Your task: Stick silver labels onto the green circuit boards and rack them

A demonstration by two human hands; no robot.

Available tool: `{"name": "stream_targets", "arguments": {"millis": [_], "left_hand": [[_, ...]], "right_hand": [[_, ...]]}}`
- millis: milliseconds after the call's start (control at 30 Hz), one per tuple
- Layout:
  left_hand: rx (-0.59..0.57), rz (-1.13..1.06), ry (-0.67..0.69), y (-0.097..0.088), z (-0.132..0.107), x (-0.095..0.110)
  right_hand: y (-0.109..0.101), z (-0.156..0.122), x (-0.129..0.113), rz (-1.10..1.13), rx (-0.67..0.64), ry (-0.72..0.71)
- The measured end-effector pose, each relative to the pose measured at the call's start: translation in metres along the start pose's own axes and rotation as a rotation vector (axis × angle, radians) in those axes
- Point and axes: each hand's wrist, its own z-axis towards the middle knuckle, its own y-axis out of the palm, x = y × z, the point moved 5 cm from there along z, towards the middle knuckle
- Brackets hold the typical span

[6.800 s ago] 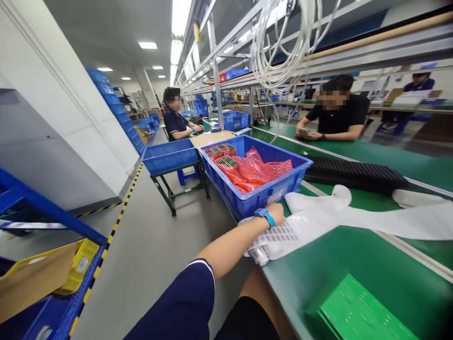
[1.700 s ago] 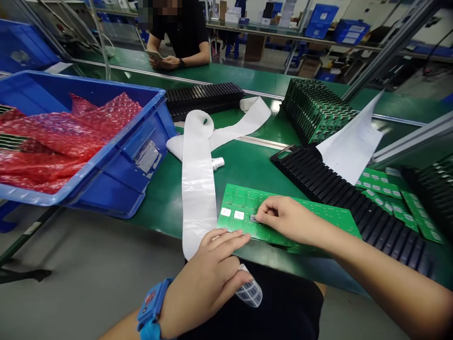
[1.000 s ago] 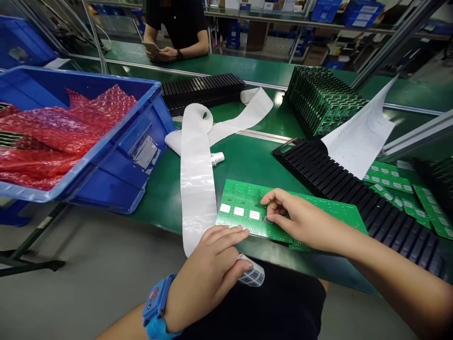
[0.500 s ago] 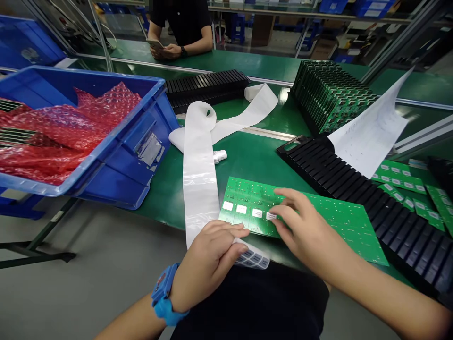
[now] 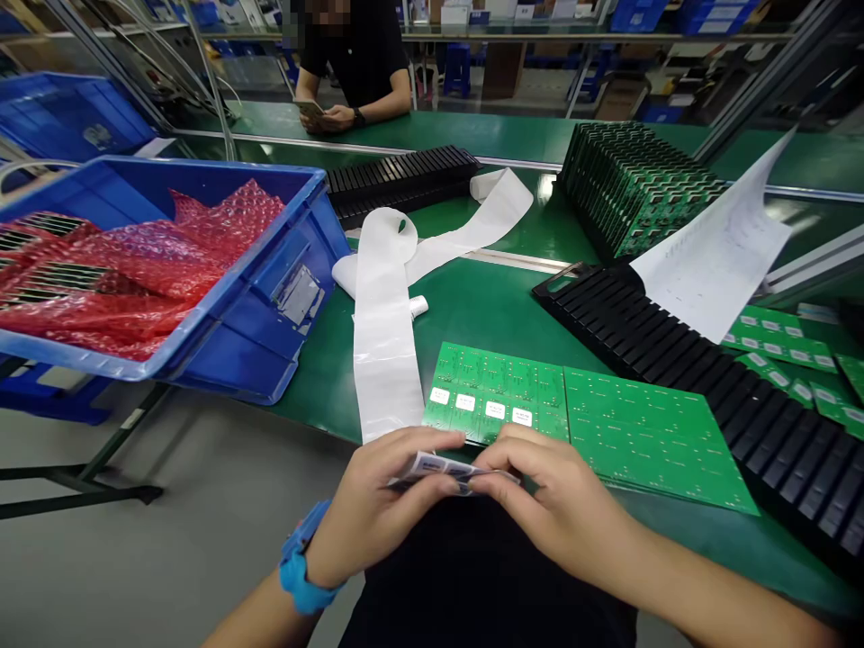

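Your left hand (image 5: 382,499) and right hand (image 5: 540,486) meet just off the front edge of the green bench, above your lap, and your fingers on both sides are curled in a firm pinch on a strip of small white labels (image 5: 438,468). The strip is short, bent slightly between your hands, and its print is too small to read.

Just beyond your fingers, a green circuit-board panel (image 5: 648,441) lies flat and unclamped near that front edge. Four white rectangular labels (image 5: 494,409) sit in a row along its near left part, each neatly apart from the next.

The likeliest trouble is contact: a loose label could stick to a fingertip or crease under this pinch — and a knuckle or wrist dropping onto the panel could nudge it out of line.

To the left, a long white plastic sleeve (image 5: 382,360) trails across the bench; to the right runs a black slotted rack (image 5: 742,423). A blue wrist strap (image 5: 303,558) circles your left wrist.
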Motion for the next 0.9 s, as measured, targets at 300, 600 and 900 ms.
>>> {"name": "stream_targets", "arguments": {"millis": [300,600,900], "left_hand": [[0.199,0.123,-0.072,-0.005,-0.001,-0.005],[0.170,0.178,-0.015,-0.003,0.002,0.000],[-0.121,0.096,0.072,0.005,0.004,0.014]], "right_hand": [[-0.001,-0.002,0.007,0.046,-0.033,0.069],[-0.016,-0.003,-0.006,-0.018,0.033,-0.072],[-0.095,0.002,0.043,-0.266,-0.050,0.350]]}}
